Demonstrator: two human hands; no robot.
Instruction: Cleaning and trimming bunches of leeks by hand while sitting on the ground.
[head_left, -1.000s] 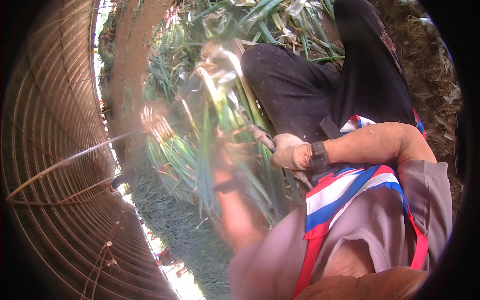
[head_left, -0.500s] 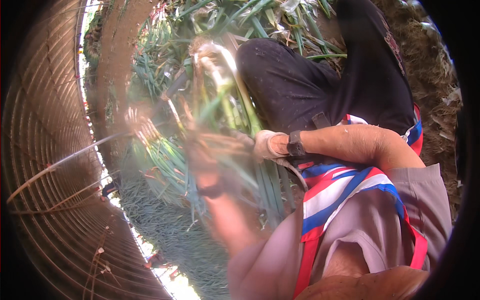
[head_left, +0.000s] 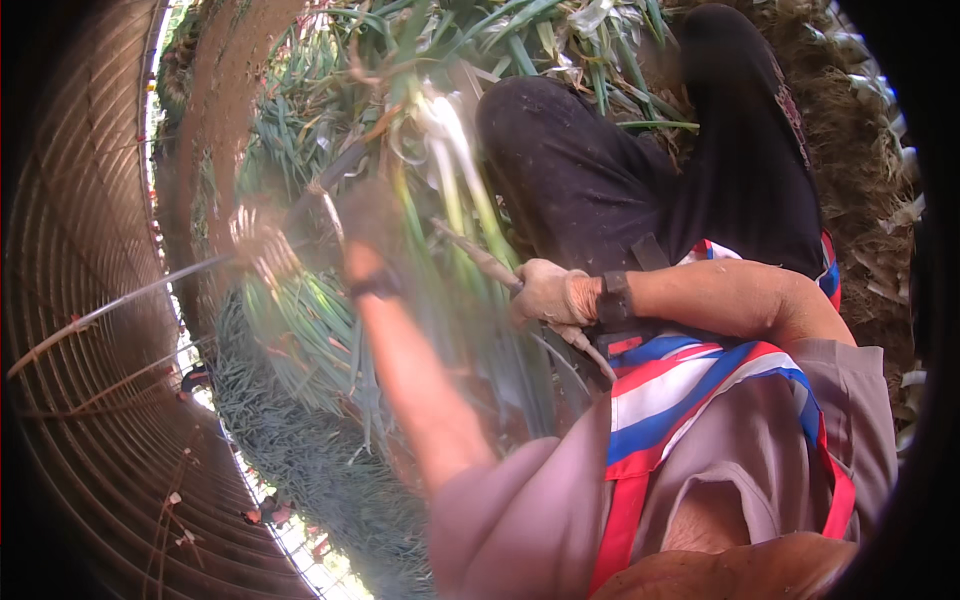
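My left hand (head_left: 372,222) is smeared by motion, so its fingers and anything in them do not show clearly. It is beside a bundle of green onions (head_left: 262,255) on its left and an upright cluster of larger green onions (head_left: 455,165) with white stems on its right. My right hand (head_left: 548,292), in a pale dirty glove, is closed around a slim tan rod-like tool (head_left: 482,258). The tool's tip points up and left toward the onion stems. A thin tail trails from below the hand toward my apron (head_left: 690,400).
A ribbed curved wall (head_left: 80,300) fills the left side, crossed by a thin pole (head_left: 120,318). Heaped onion leaves (head_left: 300,460) lie at lower left. More leaves and peeled scraps (head_left: 590,60) lie at the far side. My bent dark-trousered leg (head_left: 570,150) is right of the onions.
My left hand has moved up and left, away from my right hand. The rod-like tool in my right hand now shows more plainly. The view has shifted slightly.
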